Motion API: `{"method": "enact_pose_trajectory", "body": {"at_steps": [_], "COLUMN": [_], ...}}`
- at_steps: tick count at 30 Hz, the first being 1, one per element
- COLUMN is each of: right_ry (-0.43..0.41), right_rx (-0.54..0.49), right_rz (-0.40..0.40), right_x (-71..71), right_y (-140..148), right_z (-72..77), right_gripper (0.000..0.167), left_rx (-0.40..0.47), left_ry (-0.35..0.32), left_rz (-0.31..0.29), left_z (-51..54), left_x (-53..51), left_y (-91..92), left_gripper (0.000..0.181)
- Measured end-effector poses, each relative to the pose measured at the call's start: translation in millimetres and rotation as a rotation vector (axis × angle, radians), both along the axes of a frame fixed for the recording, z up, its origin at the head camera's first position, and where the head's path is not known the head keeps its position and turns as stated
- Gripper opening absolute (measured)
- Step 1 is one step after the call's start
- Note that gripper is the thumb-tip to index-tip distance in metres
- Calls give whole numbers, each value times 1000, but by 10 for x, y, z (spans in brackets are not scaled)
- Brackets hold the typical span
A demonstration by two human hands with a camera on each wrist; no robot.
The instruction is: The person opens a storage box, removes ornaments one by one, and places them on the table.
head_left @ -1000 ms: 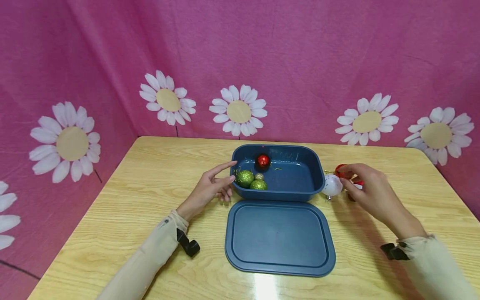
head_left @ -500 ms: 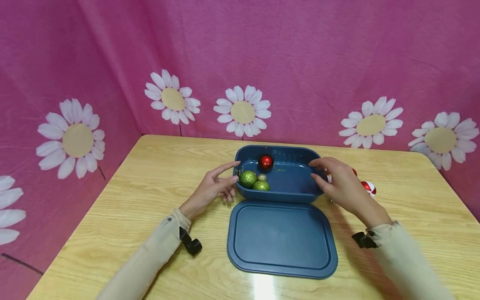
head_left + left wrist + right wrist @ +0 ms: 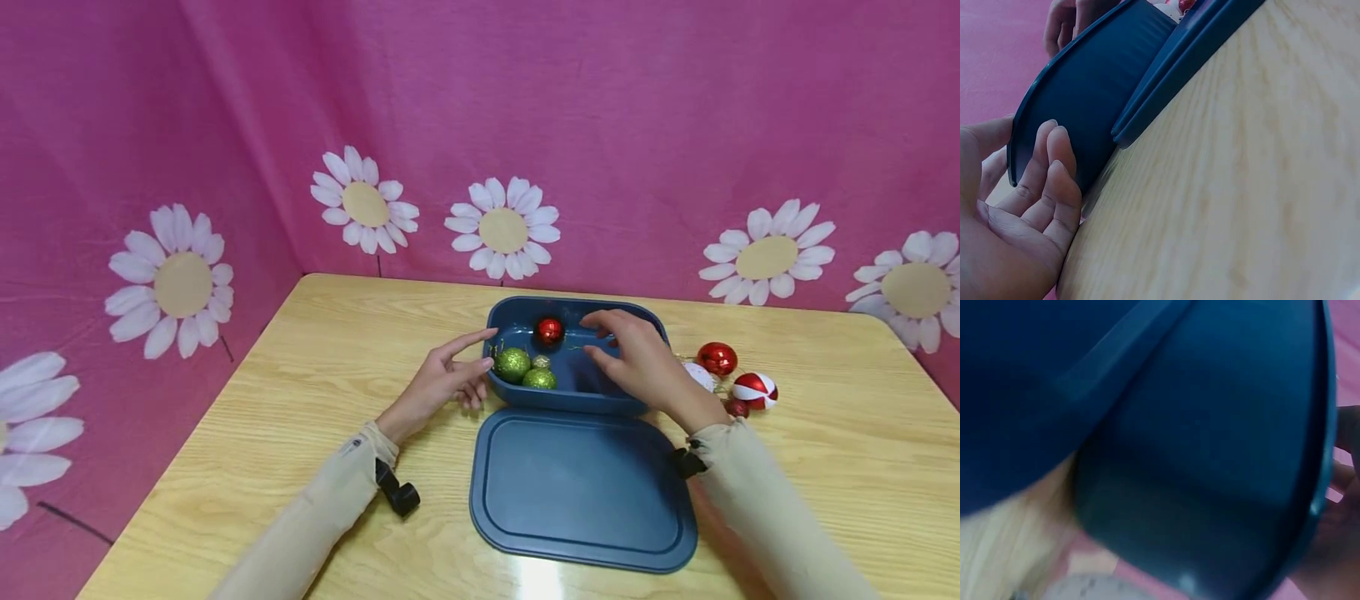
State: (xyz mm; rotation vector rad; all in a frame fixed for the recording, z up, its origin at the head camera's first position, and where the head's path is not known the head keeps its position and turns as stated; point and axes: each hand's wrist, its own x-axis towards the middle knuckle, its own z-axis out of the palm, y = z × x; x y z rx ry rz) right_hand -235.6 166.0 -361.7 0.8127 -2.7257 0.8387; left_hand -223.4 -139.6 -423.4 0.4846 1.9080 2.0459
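Observation:
A dark blue rectangular box stands on the table. In it lie a shiny red bauble, two glittery green baubles and a small gold ball. My left hand touches the box's left rim with thumb and index finger spread apart; its other fingers bend loosely beside the outer wall. Over the box's right half hovers my right hand, thumb and fingers apart with nothing visible between them. In the right wrist view the box wall hides most of that hand.
The matching lid lies flat in front of the box. To the box's right sit a red bauble, a white speckled one, a red-and-white striped one and a small dark red one. A pink flowered curtain hangs behind.
My right hand has moved left from the baubles beside the box to above the box's inside. My left hand stays at the left rim. The baubles in the box look unmoved.

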Motion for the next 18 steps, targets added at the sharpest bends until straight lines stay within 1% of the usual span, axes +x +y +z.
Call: {"method": "enact_pose_trajectory", "body": {"at_steps": [3, 7, 11, 14, 18], "right_ry": [-53, -149, -212, -208, -155], "right_rx": [19, 85, 141, 142, 120], "right_rz": [5, 14, 14, 38, 74], "right_x": [-56, -159, -240, -267, -287], "right_y": [-74, -242, -394, -444, -445], "right_z": [-15, -35, -100, -169, -229], "right_gripper": [37, 48, 56, 57, 53], "left_rx": [6, -1, -16, -15, -13], "left_ry": [-3, -9, -18, -26, -23], "left_rz": [-8, 8, 13, 10, 6], "left_z": [-20, -30, -17, -14, -7], "left_x": [-3, -8, -7, -3, -6], "left_y": [27, 9, -16, -16, -10], "left_gripper": [50, 51, 51, 51, 52]}}
